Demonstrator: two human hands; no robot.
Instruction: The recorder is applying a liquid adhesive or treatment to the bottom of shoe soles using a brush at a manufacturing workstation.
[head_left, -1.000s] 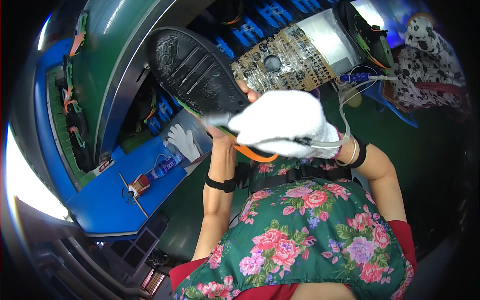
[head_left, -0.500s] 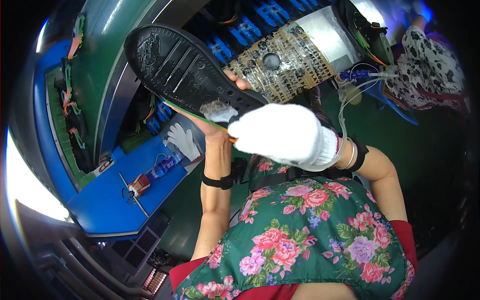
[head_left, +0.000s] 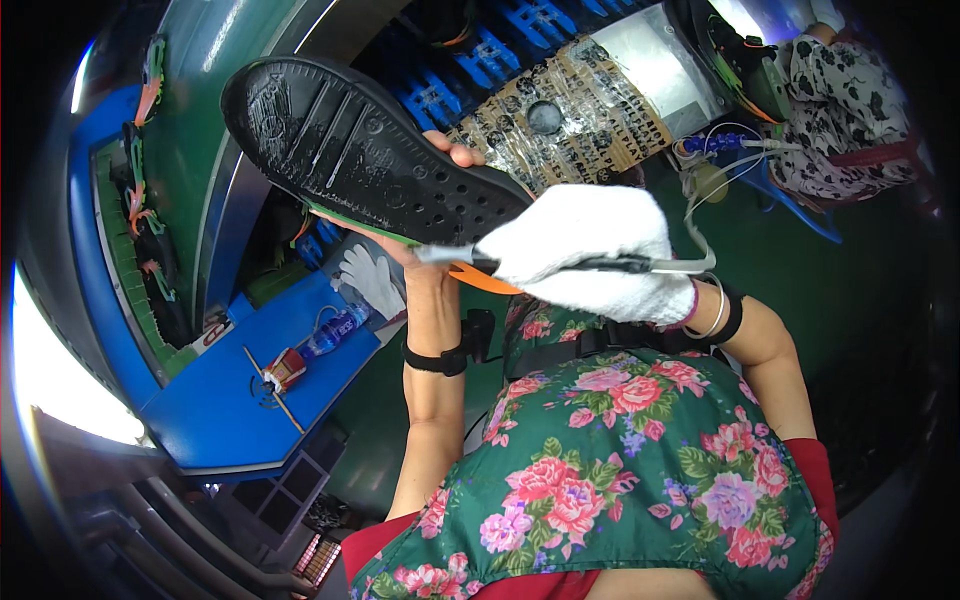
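My bare left hand [head_left: 398, 247] grips a black shoe [head_left: 370, 150] from beneath, its thumb or fingertips curling over the far edge. The shoe's underside faces me, with ridges and streaks at the toe and rows of small holes towards the heel. Wet-looking shine covers the toe part. Green and orange show along the near edge. My right hand [head_left: 595, 245], in a white knitted glove, is closed around a brush [head_left: 445, 255] with a dark handle and pale bristles. The bristles are at the shoe's near edge, by my left wrist; whether they touch is unclear. A thin hose [head_left: 690, 266] runs from the handle's end.
A tape-covered cardboard work surface [head_left: 600, 120] with a round dark spot lies beyond. Another shoe [head_left: 735, 70] stands at its right, near a person in patterned clothing [head_left: 850, 100]. On the left, a blue table [head_left: 215, 410] holds a bottle [head_left: 335, 330] and white gloves [head_left: 370, 280].
The shoe has shifted slightly left. My right hand has turned, bringing the brush handle and hose into sight, and the bristles have moved from the holed area to the near edge.
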